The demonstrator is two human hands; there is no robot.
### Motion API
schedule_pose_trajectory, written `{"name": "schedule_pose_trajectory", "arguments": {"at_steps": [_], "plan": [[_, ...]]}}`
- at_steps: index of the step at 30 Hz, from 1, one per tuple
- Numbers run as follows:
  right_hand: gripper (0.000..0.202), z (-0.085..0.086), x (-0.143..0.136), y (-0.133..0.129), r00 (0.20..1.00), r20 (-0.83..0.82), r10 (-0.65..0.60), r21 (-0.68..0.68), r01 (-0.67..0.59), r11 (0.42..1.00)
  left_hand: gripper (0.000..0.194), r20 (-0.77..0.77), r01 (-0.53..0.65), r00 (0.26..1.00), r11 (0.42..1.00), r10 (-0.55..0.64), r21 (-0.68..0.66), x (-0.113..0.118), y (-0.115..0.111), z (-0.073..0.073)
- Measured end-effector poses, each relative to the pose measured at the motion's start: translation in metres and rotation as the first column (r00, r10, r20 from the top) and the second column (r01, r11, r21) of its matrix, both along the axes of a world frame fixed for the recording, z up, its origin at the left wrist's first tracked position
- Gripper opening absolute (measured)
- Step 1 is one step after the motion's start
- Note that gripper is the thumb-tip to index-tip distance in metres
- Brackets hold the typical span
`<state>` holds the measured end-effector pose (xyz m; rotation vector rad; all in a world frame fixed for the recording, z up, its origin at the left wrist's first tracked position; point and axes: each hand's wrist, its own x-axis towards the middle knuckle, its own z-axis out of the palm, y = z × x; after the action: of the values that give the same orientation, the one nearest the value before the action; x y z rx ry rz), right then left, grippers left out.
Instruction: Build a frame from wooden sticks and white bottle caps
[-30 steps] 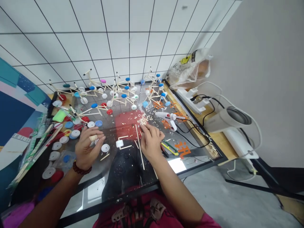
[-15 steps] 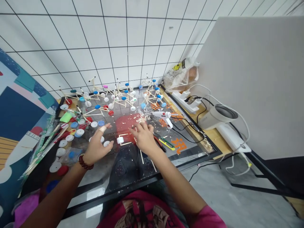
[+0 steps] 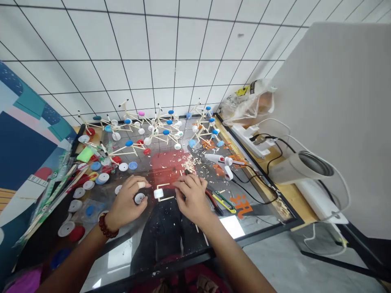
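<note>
My left hand (image 3: 130, 201), with a bandaged finger and a dark red bead bracelet (image 3: 106, 226), hovers over the table with fingers and thumb apart, holding nothing. Just right of it lies a white bottle cap (image 3: 158, 193) with two thin wooden sticks (image 3: 166, 199) reaching right from it. My right hand (image 3: 194, 197) is on the other side of these sticks, its fingers bent but apart, with nothing visible in them. Beside my left thumb is a white disc (image 3: 139, 198). Loose sticks lie partly hidden under my right forearm.
Stick figures with coloured caps (image 3: 165, 132) stand along the back. A white glue gun (image 3: 224, 160), pliers (image 3: 214, 202) and a yellow cutter (image 3: 224, 204) lie right. Wood crumbs (image 3: 189, 162) are scattered centrally. Discs, caps and bagged sticks (image 3: 50, 199) crowd the left.
My right hand has drawn back from the loose sticks, to the right of the cap piece. My left hand has stayed open near the cap. The camera view has shifted.
</note>
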<state>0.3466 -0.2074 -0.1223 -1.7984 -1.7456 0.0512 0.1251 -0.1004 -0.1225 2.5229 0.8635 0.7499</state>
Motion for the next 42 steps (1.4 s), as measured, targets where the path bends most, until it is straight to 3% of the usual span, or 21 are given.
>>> {"name": "schedule_pose_trajectory", "arguments": {"at_steps": [5,11,19,31,34,38,42], "plan": [[0.031,-0.013,-0.002,0.003,0.998,0.011,0.065,-0.054,-0.065,0.996,0.028,-0.065,0.012,0.998,0.999,-0.009,0.038,0.004,0.0,-0.007],[0.029,-0.003,0.009,0.029,0.979,0.107,0.176,-0.214,-0.15,0.965,0.027,-0.108,0.006,0.994,1.0,-0.003,0.025,0.008,-0.002,-0.01],[0.017,-0.003,0.01,0.047,0.96,0.051,0.275,-0.295,-0.248,0.923,0.027,-0.118,0.022,0.993,0.999,-0.019,0.026,0.01,-0.004,-0.012],[0.012,-0.01,0.007,0.048,0.968,-0.008,0.249,-0.272,-0.242,0.931,0.017,-0.136,0.008,0.991,1.0,-0.005,0.024,0.012,-0.005,-0.011],[0.012,-0.009,0.008,0.047,0.97,-0.021,0.242,-0.264,-0.239,0.935,0.023,-0.122,0.009,0.993,0.999,-0.004,0.037,0.013,-0.005,-0.012],[0.02,-0.002,0.013,0.036,0.979,0.002,0.204,-0.242,-0.198,0.95,0.027,-0.098,0.025,0.995,0.998,-0.02,0.054,0.013,-0.005,-0.012],[0.017,0.002,0.014,0.015,0.971,-0.018,0.237,-0.238,-0.235,0.942,0.025,-0.091,0.029,0.996,0.998,-0.024,0.059,0.014,-0.006,-0.013]]}}
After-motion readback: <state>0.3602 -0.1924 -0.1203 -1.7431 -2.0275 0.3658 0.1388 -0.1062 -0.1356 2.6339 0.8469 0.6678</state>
